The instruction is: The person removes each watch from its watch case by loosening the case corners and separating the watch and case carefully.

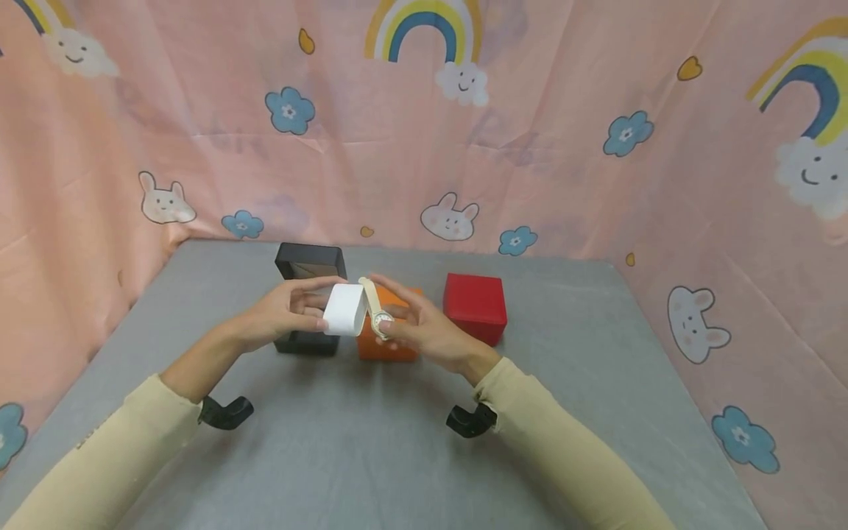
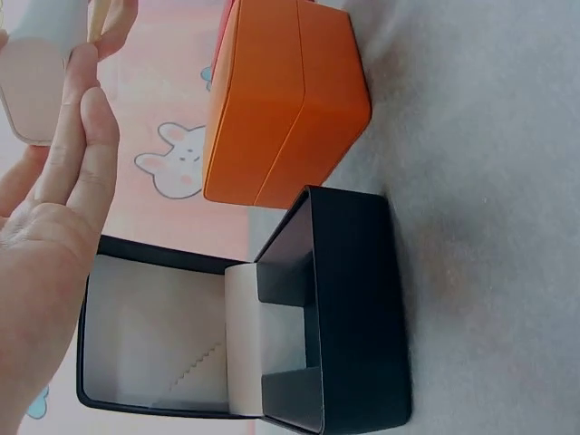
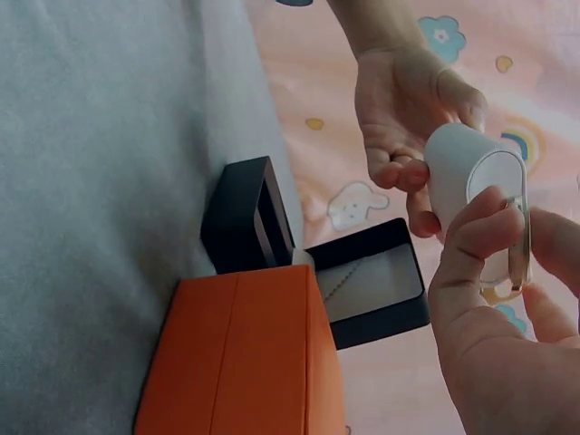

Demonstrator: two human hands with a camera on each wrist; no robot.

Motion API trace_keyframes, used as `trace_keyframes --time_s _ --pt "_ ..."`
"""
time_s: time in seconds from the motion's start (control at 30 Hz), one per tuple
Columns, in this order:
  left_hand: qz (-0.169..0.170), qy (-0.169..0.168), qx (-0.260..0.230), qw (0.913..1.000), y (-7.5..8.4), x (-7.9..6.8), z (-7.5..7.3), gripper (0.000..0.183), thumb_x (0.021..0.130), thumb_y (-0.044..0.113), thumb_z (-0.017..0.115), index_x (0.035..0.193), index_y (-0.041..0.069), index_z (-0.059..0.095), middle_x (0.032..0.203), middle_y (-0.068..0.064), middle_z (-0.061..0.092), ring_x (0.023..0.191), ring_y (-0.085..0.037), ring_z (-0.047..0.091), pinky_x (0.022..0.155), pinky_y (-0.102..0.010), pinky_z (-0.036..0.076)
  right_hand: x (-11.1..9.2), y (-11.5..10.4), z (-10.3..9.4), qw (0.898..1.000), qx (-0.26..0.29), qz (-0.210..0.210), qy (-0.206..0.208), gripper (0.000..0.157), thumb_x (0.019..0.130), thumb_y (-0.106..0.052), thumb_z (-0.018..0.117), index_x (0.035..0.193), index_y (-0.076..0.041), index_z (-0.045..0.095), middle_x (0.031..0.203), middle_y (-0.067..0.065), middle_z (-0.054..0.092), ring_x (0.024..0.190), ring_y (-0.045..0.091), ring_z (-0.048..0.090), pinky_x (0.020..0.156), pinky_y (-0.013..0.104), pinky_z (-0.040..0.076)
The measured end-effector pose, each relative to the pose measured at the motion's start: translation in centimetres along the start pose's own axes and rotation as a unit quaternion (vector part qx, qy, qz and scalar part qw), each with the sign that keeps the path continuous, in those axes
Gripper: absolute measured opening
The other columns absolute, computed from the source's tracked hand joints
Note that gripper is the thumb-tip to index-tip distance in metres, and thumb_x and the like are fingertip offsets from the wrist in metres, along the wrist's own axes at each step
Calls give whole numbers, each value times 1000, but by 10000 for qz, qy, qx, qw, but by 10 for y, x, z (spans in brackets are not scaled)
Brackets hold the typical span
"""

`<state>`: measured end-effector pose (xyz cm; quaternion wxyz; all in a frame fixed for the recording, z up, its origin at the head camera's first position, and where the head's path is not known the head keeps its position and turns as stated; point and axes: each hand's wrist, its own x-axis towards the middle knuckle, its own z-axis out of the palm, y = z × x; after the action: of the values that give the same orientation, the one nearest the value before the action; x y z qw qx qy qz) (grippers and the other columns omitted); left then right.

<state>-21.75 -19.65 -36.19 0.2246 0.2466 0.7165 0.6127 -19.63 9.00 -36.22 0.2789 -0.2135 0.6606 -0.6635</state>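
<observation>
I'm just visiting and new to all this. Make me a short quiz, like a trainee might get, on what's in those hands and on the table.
1. Multiple choice: which hand pinches the watch? A) left; B) right; C) neither.
2. True or false: the black box stands open.
3. Fill in: in the head view, the box to the right of the orange box is ____ in colour.

Key:
1. B. The right hand pinches it, while the left hand holds the white cushion.
2. True.
3. Red.
</observation>
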Motion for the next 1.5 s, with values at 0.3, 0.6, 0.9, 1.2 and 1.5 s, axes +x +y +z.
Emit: trace_keyframes --time_s 0.3,0.6,0.9,1.2,1.5 --pt "220 245 -269 9991 -1 -9 -9 69 93 0 63 154 -2 31 127 7 66 110 -9 69 88 -27 59 -2 3 -3 9994 -87 -256 221 58 103 -7 55 154 -29 40 150 19 45 93 23 64 78 24 54" --pt "-233 207 186 9993 -4 -16 -20 72 93 1 66 155 0 29 131 -2 64 106 -10 70 85 -28 59 -3 7 0 9992 -199 -111 343 52 101 -12 59 150 -25 47 150 16 46 98 22 71 93 29 58" --pt "-345 180 300 9988 -6 -21 -22 73 92 2 68 154 2 31 129 -6 64 99 -13 71 84 -30 59 -2 17 10 9963 -513 -17 693 53 97 -13 65 148 -22 53 145 11 52 126 27 55 88 25 54" --pt "-264 230 291 9990 -8 -28 -26 70 92 0 66 153 3 32 126 0 65 102 -14 72 85 -32 59 -2 19 20 9983 -208 -189 502 55 99 -8 60 150 -22 48 139 23 55 106 18 61 78 25 54" --pt "-398 357 466 9975 -10 -34 -27 72 92 3 68 154 2 31 133 -12 61 102 -13 71 86 -33 59 2 27 30 9989 55 -413 231 58 98 1 54 153 -16 41 138 23 52 98 17 63 75 25 54"
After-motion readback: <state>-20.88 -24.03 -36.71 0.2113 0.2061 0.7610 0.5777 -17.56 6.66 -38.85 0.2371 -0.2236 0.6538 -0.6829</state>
